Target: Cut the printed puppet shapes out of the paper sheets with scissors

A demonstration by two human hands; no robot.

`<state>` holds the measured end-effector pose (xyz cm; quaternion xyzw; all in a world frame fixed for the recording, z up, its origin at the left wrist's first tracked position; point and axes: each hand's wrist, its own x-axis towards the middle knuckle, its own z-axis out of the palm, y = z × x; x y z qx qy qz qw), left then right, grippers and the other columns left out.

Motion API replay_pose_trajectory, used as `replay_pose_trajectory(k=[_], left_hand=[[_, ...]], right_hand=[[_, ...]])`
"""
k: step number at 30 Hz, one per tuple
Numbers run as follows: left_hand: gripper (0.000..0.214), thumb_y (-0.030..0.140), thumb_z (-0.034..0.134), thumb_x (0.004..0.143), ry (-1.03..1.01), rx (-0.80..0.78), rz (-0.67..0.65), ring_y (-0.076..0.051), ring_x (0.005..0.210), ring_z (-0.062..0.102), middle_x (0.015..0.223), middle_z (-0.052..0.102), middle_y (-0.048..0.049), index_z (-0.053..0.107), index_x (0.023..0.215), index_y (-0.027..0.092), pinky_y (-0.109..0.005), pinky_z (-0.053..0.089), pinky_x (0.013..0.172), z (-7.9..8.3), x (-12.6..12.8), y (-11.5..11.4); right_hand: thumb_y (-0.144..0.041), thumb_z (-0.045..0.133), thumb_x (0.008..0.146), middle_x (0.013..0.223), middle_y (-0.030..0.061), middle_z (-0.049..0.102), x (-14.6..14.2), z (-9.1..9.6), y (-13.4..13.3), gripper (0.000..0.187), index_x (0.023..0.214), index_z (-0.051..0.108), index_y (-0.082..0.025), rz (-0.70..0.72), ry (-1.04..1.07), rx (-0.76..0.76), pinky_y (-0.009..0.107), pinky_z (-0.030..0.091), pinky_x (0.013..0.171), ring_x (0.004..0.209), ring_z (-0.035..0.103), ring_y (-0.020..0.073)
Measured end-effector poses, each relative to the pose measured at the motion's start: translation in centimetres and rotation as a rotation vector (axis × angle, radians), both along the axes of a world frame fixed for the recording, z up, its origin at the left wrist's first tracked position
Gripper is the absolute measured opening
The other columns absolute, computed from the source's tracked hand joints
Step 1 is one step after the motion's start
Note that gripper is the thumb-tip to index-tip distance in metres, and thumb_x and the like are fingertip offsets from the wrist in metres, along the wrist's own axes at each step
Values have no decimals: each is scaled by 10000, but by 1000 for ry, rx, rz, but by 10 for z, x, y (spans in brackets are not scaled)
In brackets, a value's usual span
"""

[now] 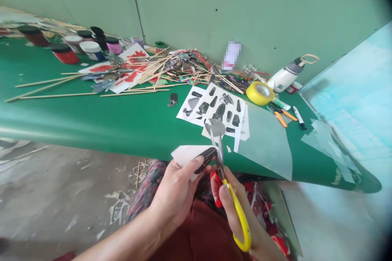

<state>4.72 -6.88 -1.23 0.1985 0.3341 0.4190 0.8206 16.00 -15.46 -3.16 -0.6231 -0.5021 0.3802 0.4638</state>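
My left hand [180, 185] pinches a piece of white paper [190, 154] that bears a dark printed shape. A pair of scissors [221, 163] with yellow and red handles is in my right hand [231, 197], its fingers through the loops. The blades point away from me, parted at the tips, and meet the right edge of the paper. Just beyond them, printed sheets [211, 108] with several black figures lie overlapping on the green table [137, 126]. A small dark cut-out [172, 99] rests to their left.
Thin wooden sticks [156, 69] and painted scraps are heaped along the wall. Paint jars [64, 54] stand at the back left. Yellow tape [260, 92], a white bottle [286, 75], orange-handled pliers [281, 118] and a small tube [299, 117] occupy the right. Paper scraps [119, 206] litter the floor.
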Motion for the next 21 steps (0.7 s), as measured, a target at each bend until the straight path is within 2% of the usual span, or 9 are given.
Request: replay_pose_trajectory(k=[5,11,16,21], left_hand=[[62,151,732,798,9,16,-2,-171,851,688,943,774,-51,763,850,158,-276,571,792,-2,-1,-2],[51,138,729,795,11,16,-12,-137,769,666,862,763,-21,754,831,163,-271,572,779,-4,-1,-2],[63,144,710,815,15,24,-19,-153,858,679,926,769,-35,751,858,166,-288,563,852,-6,0,-1],[63,160,728,798,25,24,-20,-164,843,677,919,765,-48,751,857,161,-313,569,851,-6,-2,-2]], right_hand=[[-553,364,995,774,-19,456,1,-3,-2,369,921,491,-215,9,-6,-5,262,357,555,614,399,131],[-521,369,1003,845,2,518,3,-3,-6,362,1145,517,-222,16,-6,-30,264,398,590,673,452,143],[-543,394,996,873,9,520,4,-5,-8,401,1238,512,-247,10,57,-36,267,424,614,729,483,159],[-550,429,984,869,-7,484,4,-10,-9,402,1263,515,-274,6,93,-41,274,446,663,743,492,158]])
